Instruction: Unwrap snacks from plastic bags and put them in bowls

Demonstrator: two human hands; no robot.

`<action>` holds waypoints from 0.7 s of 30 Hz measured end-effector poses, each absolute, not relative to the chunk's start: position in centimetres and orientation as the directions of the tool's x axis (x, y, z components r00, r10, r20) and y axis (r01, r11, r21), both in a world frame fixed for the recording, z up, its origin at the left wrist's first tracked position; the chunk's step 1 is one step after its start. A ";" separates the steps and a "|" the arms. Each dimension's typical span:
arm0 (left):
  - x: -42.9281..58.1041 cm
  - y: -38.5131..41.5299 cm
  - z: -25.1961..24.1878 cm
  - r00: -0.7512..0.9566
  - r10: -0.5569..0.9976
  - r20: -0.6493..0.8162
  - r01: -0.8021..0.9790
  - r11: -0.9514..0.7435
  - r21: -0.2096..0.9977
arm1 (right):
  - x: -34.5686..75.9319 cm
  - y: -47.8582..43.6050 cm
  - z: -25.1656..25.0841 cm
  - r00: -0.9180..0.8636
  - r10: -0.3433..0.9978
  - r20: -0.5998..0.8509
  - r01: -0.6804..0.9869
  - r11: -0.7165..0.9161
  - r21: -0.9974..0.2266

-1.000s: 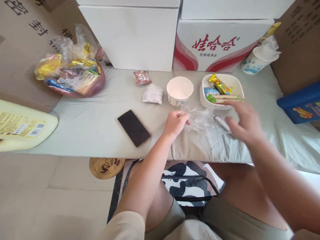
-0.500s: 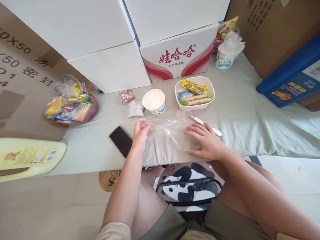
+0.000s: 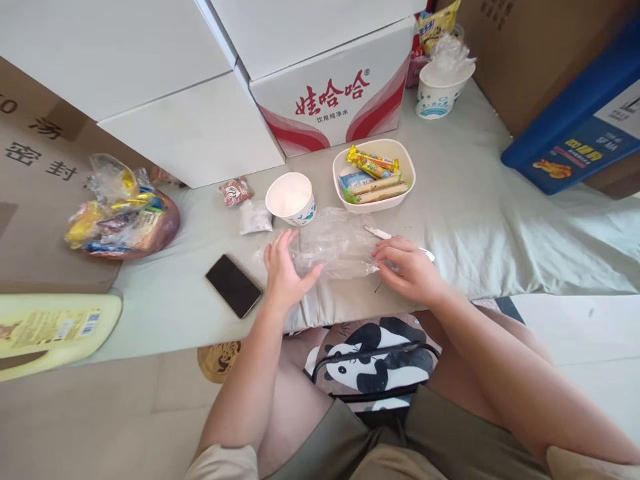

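A clear plastic bag [image 3: 337,243] lies spread on the cloth-covered surface between my hands. My left hand [image 3: 287,272] rests at its left edge, thumb and fingers apart. At the bag's right edge, my right hand [image 3: 413,270] has its fingers bent and thumb and fingertips closed on the plastic. A slim white tool [image 3: 379,232], its kind unclear, lies partly hidden behind the right hand. Just beyond the bag stand a white paper cup [image 3: 293,199] and an off-white tray [image 3: 410,187] holding several wrapped snacks [image 3: 377,190].
Left of the cup lie a small white packet [image 3: 256,217] and a reddish packet [image 3: 236,191]. A phone [image 3: 233,285] is near my left wrist. A snack-filled bowl [image 3: 173,223] stands far left, another paper cup [image 3: 435,100] back right. White boxes [image 3: 195,133] line the back.
My left hand has opened from its pinch on the bag. The right hand's outstretched fingers have curled onto the bag's right edge. The bag looks flatter and more spread. The view has shifted slightly.
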State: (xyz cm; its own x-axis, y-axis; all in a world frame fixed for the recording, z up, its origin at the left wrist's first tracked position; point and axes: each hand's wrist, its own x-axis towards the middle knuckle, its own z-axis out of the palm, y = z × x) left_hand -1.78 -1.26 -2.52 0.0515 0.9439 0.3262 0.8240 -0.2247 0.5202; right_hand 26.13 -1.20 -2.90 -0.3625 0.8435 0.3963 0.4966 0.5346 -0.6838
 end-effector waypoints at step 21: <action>-4.7 -0.6 -1.6 -0.337 0.929 0.155 0.428 0.005 0.904 | 25.5 -1.6 -2.2 -0.139 0.989 0.055 0.499 0.118 -0.859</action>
